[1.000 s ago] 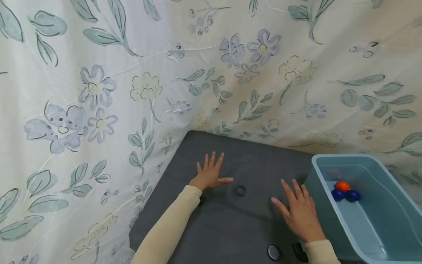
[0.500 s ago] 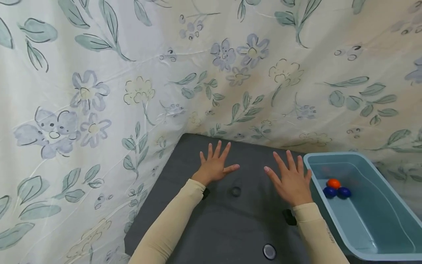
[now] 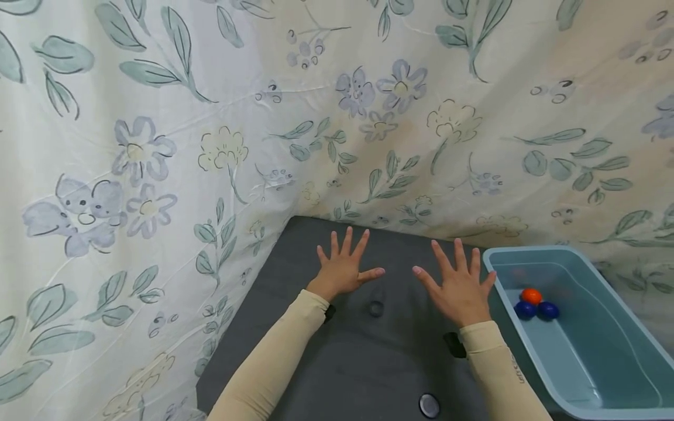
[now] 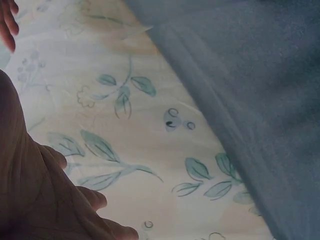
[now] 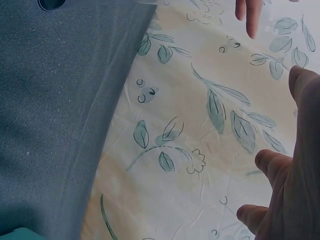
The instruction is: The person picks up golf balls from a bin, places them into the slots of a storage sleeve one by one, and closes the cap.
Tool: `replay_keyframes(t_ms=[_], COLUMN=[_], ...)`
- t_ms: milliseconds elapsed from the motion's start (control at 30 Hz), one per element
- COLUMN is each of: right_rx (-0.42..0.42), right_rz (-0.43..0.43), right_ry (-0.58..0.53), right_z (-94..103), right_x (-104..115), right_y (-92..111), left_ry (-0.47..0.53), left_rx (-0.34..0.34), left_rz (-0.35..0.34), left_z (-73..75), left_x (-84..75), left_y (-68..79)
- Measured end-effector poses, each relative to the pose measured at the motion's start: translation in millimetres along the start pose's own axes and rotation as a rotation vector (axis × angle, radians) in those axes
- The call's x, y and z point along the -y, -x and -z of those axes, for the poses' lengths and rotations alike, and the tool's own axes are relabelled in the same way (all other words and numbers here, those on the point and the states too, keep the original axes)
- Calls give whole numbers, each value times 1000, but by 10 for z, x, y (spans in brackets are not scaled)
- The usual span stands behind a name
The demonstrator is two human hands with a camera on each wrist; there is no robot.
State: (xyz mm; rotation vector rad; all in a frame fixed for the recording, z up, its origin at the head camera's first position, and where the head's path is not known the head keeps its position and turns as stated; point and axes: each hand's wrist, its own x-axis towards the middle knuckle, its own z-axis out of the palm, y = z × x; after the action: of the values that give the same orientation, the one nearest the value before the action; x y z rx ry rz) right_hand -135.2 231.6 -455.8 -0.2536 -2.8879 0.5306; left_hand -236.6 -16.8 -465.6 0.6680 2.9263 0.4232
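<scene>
Over the dark grey table [image 3: 384, 362] both hands are held out with fingers spread. My left hand [image 3: 341, 272] holds nothing; its thumb points right, toward the other hand. My right hand [image 3: 459, 290] is likewise bare of any object, with its thumb pointing left and its little finger overlapping the rim of the blue bin [image 3: 566, 368] in the head view. In the left wrist view the palm [image 4: 45, 195] shows at the lower left. The right wrist view has that hand's fingers [image 5: 272, 162] along the right side.
Inside the bin lie an orange ball [image 3: 532, 296] and two dark blue balls [image 3: 548, 310]. A round silver-rimmed disc [image 3: 429, 404] sits at the table's near side, and a dark ring-like circle [image 3: 376, 309] between the hands. Floral cloth [image 3: 295, 146] walls the left and back.
My right hand has moved forward and slightly left, now level with the left hand. My left hand has shifted a little forward and right. Head view has turned slightly; bin contents look the same.
</scene>
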Motion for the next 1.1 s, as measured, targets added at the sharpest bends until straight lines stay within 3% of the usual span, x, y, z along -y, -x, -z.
replay_keyframes(t_ms=[500, 1100], right_rx=[-3, 5], right_rz=[12, 1], right_ry=[20, 23], right_z=[1, 33], right_x=[-7, -16], right_y=[2, 23], left_ry=[6, 79], left_rx=[2, 15], left_rz=[-14, -21], left_z=[6, -50], left_x=[-55, -14], left_y=[2, 14])
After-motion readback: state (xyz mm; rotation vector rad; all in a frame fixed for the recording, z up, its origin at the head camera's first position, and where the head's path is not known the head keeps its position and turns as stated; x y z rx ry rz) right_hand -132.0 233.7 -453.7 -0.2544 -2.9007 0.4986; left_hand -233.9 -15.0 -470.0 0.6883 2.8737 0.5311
